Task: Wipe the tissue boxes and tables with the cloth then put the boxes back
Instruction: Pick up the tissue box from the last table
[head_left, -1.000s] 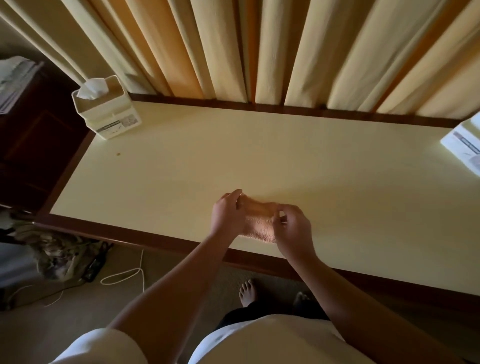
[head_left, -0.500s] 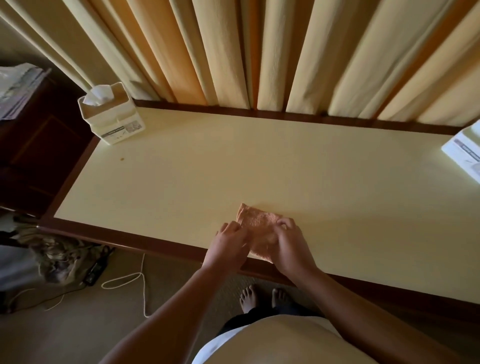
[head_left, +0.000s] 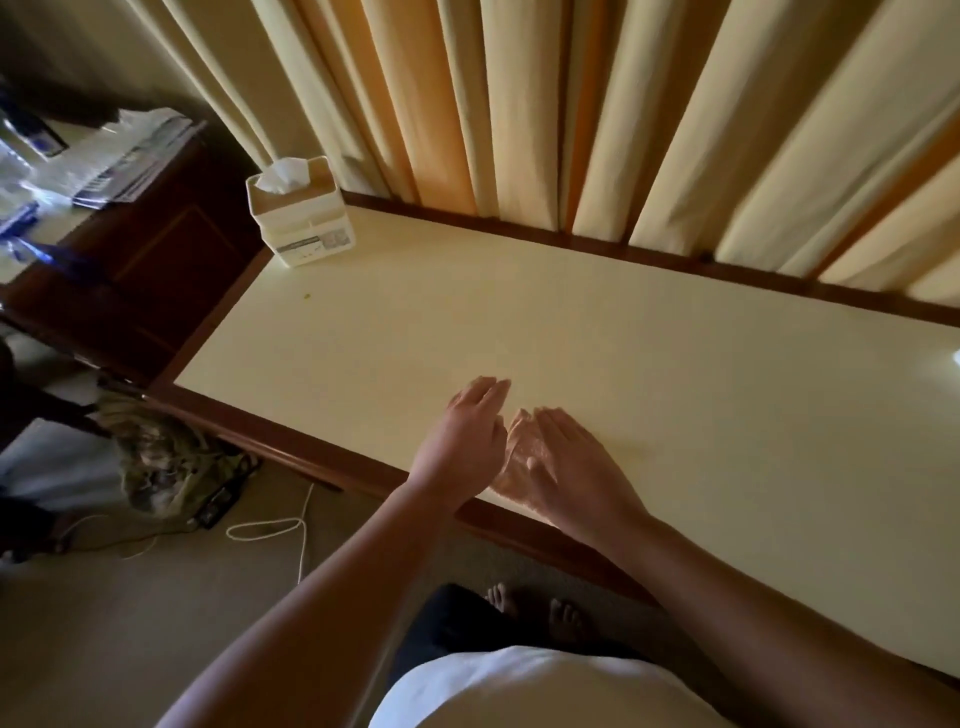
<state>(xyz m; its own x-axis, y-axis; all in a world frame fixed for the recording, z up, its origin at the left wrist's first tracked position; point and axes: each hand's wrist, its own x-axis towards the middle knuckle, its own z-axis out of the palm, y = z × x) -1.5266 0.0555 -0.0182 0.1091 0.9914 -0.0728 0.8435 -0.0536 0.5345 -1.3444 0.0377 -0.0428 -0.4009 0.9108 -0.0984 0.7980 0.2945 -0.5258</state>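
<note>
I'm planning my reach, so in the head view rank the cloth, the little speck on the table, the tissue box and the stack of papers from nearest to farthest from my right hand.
1. Cloth: flat under the right hand, at the near table edge.
2. Speck: on the tabletop, toward the far left.
3. Tissue box: far left table corner, by the curtain.
4. Stack of papers: on the dark cabinet, beyond the table's left end.

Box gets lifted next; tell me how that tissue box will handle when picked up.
The tissue box looks plastic and rigid, so probably light and firm to grip. It stands tall on a small base, so a push may tip it. Its loose tissue may flutter.
</note>
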